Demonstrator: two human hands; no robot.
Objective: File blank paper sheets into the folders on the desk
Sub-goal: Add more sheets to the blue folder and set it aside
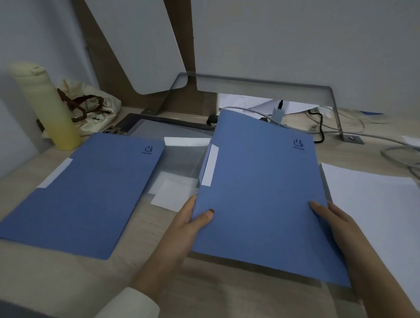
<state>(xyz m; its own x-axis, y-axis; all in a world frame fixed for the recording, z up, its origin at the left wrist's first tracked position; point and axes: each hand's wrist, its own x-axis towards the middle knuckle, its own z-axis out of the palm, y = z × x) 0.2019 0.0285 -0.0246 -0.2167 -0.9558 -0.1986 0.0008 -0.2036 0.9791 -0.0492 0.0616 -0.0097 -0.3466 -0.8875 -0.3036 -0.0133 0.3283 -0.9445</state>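
**A:** What are the hands doing?

**B:** Both are holding the same blue folder (pixel 260 192). The left hand (pixel 192 219) is pinching its left edge, with the thumb lying on the cover and the fingers tucked underneath. The right hand (pixel 335 223) is gripping the right edge the same way, thumb on top.

**A:** Is that folder lying on the desk (pixel 221 296)?

**B:** Its near edge is hanging just above the wood and throwing a shadow there. The folder is closed, with a white label showing along its left side. I cannot tell whether its far end is touching anything.

**A:** And the other folder (pixel 86 194)?

**B:** It is lying flat and closed on the left side of the desk, apart from both hands.

**A:** Where is the paper sitting?

**B:** A stack of blank sheets (pixel 382 212) is resting on the desk just beside the right hand, to the right of the held folder.

**A:** Anything else around?

**B:** A pale yellow bottle (pixel 47 107) is standing at the far left, with a cloth bag (pixel 93 108) slumping right behind it. Grey cables (pixel 394 147) are trailing across the far right.
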